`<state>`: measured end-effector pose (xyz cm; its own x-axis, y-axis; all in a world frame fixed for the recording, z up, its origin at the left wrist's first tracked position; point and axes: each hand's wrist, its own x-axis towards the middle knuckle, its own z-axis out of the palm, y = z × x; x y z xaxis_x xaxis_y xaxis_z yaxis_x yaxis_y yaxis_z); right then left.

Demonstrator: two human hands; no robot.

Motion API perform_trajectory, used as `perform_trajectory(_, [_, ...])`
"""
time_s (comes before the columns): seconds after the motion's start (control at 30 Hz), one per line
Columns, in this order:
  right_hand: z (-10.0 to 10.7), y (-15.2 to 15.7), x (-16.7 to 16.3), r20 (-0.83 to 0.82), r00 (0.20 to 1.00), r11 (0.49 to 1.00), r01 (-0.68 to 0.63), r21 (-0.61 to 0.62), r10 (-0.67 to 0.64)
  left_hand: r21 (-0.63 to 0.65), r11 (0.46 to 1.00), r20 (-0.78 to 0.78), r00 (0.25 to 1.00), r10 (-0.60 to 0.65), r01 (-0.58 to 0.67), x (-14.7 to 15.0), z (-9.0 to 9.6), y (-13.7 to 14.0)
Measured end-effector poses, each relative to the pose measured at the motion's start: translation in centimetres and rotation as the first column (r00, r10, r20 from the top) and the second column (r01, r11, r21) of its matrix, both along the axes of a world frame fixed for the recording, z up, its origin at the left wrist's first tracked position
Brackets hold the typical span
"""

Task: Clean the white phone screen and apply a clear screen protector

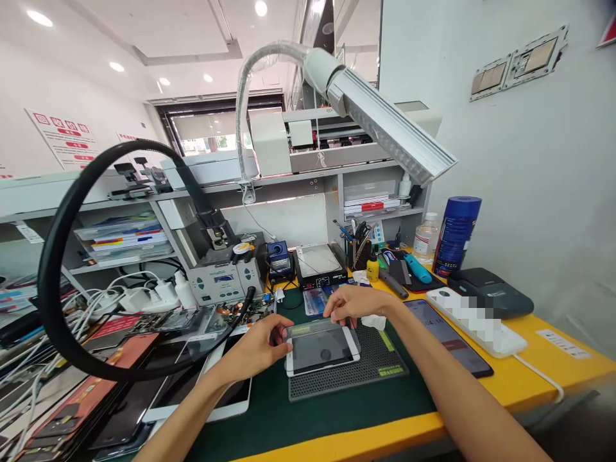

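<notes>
A white-framed phone (323, 351) with a dark screen lies near the middle of the bench. Under it is a grey perforated mat (375, 359), which rests on a dark green work mat (269, 417). A see-through edge shows past the phone's right end; I cannot tell whether it is a film or a sheet. My left hand (264, 343) is closed at the phone's left end, thumb on its edge. Over the phone's far edge is my right hand (355, 304), fingertips pinched together; what they hold, if anything, is too small to make out.
A black hose (48, 256) arcs across the left, over tablets and cables. Behind stand a hot-air station (219, 282), a hotplate (320, 263) and a tool holder (360, 250). To the right lie a large phone (447, 337) and a white power strip (481, 321). A lamp (389, 122) hangs overhead.
</notes>
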<state>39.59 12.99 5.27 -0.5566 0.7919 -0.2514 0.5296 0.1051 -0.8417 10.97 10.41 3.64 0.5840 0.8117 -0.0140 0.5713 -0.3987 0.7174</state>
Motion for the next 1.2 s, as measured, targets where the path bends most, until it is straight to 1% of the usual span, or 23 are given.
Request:
perform_trajectory(0.13, [0.3, -0.5, 1.1, 0.084, 0.996, 1.000, 0.027, 0.010, -0.027, -0.022, 0.999, 0.008, 1.000, 0.026, -0.026, -0.1, -0.3, 0.1])
perform_trajectory(0.23, [0.3, -1.1, 2.1, 0.137, 0.988, 0.998, 0.067, 0.004, -0.067, -0.020, 1.000, 0.031, 0.999, 0.020, -0.019, -0.4, -1.2, 0.4])
perform_trajectory(0.33, [-0.1, -1.9, 2.8, 0.148, 0.984, 0.994, 0.104, -0.016, -0.101, -0.014, 1.000, 0.055, 0.998, 0.010, -0.009, -0.7, -2.0, 0.7])
perform_trajectory(0.43, [-0.6, -2.3, 3.1, 0.107, 0.986, 0.990, 0.133, -0.055, -0.126, -0.027, 1.000, 0.067, 0.998, 0.009, -0.007, -0.7, -2.2, 0.7])
perform_trajectory(0.57, [-0.8, -2.5, 3.0, 0.006, 0.990, 0.985, 0.142, -0.102, -0.142, -0.046, 0.999, 0.061, 0.998, 0.022, -0.019, -0.6, -1.6, 0.5])
perform_trajectory(0.73, [-0.7, -2.6, 2.8, 0.017, 0.992, 0.986, 0.123, -0.114, -0.122, -0.073, 0.997, 0.050, 0.999, 0.019, -0.016, -0.6, -1.4, 0.4])
perform_trajectory(1.0, [-1.5, -2.2, 2.9, 0.014, 0.991, 0.983, 0.134, -0.128, -0.133, -0.081, 0.996, 0.079, 0.996, 0.044, -0.038, -0.5, -2.0, 0.4])
perform_trajectory(1.2, [-1.4, -2.2, 2.7, 0.024, 0.991, 0.984, 0.137, -0.112, -0.135, -0.023, 0.999, 0.051, 0.997, 0.049, -0.048, -0.8, -2.9, 0.7])
